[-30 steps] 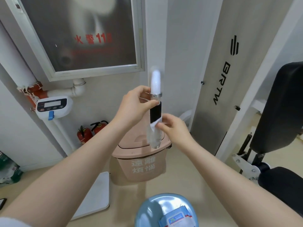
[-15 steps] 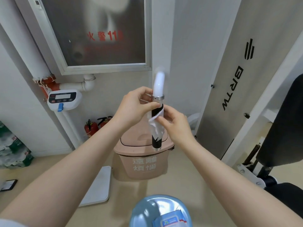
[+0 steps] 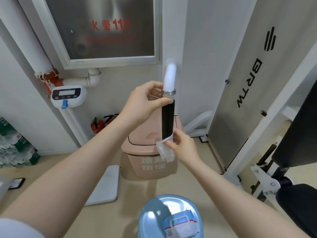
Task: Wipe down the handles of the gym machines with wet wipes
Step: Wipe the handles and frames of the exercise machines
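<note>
A machine handle (image 3: 168, 120) hangs upright in front of me: a black grip below a metal collar and a white bar. My left hand (image 3: 143, 103) pinches the handle just under the collar. My right hand (image 3: 180, 145) holds a white wet wipe (image 3: 164, 149) wrapped around the bottom end of the black grip, with part of the wipe hanging below. A pack of wet wipes (image 3: 180, 224) lies on a blue round stool (image 3: 154, 215) at the bottom of the view.
A pink lidded bin (image 3: 147, 152) stands on the floor behind the handle. A grey machine panel (image 3: 248, 86) and black padded seat (image 3: 300, 134) are at right. A white scale (image 3: 106, 184) and two red extinguishers (image 3: 101, 123) are at left.
My right hand has slid the wipe down from the top of the black grip to its lower end. My left hand has stayed at the collar.
</note>
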